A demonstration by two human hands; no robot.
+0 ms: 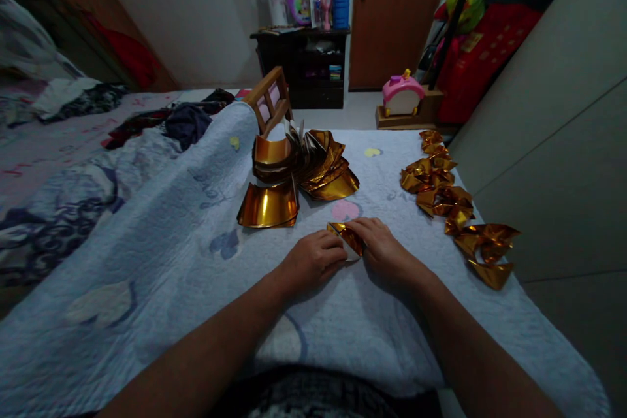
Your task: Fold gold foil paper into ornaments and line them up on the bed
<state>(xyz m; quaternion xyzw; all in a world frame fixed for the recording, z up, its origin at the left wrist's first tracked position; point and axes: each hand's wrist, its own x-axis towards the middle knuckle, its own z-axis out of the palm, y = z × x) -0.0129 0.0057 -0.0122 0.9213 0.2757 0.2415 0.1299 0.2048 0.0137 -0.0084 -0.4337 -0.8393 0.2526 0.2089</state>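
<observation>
Between my two hands, low over the bedspread, is a small sheet of gold foil paper (353,239), partly folded, with its pale back showing. My left hand (313,262) grips its left side with curled fingers. On the other side, my right hand (381,247) has its fingers closed over the top and right edge. Just beyond the hands lies a fanned pile of flat gold foil sheets (272,204), shiny side mostly up. To the right, a row of folded gold foil pieces (443,199) runs along the edge of the bed.
A pale blue quilted bedspread (196,313) with heart shapes covers the surface. A wooden headrest-like frame (268,99) stands behind the pile. Clothes (189,124) lie on the left. A dark cabinet (301,68) and a pink toy (402,95) are farther back.
</observation>
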